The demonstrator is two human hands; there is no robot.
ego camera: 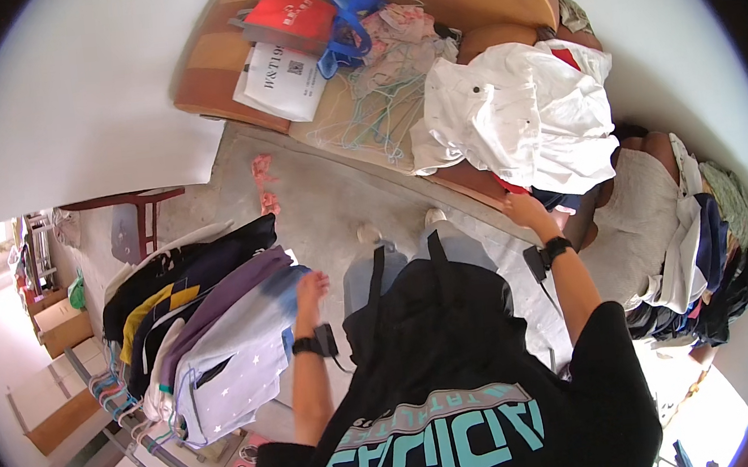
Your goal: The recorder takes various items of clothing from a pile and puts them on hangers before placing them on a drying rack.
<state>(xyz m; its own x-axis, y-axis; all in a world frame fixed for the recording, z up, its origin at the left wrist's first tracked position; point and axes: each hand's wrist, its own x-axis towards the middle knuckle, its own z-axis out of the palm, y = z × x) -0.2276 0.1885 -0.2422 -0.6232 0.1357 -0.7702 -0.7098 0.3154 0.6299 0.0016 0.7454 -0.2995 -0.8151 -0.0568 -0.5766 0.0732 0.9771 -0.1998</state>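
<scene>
My left hand (pixel 313 293) is raised beside the hanging clothes, with its fingers loosely curled apart and nothing seen in them. Closest to it are a blue garment (pixel 281 288) and a light grey garment (pixel 232 335) on the rack. My right hand (pixel 526 211) is at the front edge of a wooden sofa (pixel 463 181), just below a red cloth (pixel 510 184). Its fingertips are small and partly turned away, so whether they touch the cloth is unclear. A white shirt (pixel 511 112) lies spread on the sofa above that hand.
A metal rack (pixel 145 451) with several hung garments stands at left. The sofa also holds a red bag (pixel 291 18), a white bag (pixel 285 83), a blue bag (pixel 354 26) and tangled hangers (pixel 383 118). Clothes (pixel 643 228) are piled at right. Pink cloth (pixel 264 176) lies on the floor.
</scene>
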